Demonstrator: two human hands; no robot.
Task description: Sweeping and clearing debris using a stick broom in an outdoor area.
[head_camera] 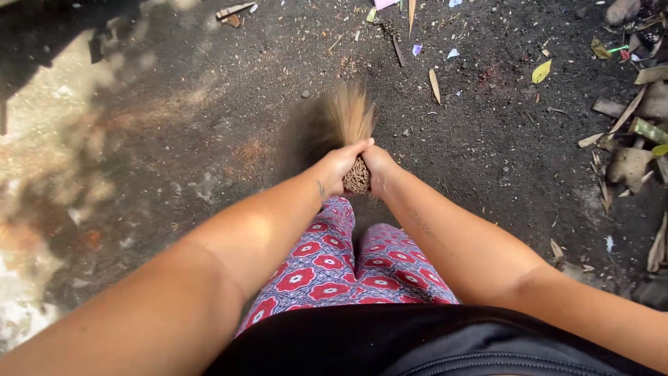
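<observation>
In the middle of the dark ground, a stick broom point(351, 136) is held by both hands. Its cut end pokes out between them, and its long bristles fan out up and to the left, all blurry. The left hand point(342, 167) is closed tight around the bundle on one side. The right hand point(380, 169) is closed tight around it on the other side. The two hands touch each other over the broom. Below them are legs in red and blue flower trousers point(341, 264).

Around the broom the dirt is mostly bare, so there is lots of open room to the left, where sunny patches point(49, 153) lie on the ground. To the right, the edge is crowded with a heap of dry leaves and wood bits point(630, 139). A yellow leaf point(541, 71) lies near it. At the top, well apart from the broom, small scraps of paper point(417, 49) lie about, pink, purple and pale blue.
</observation>
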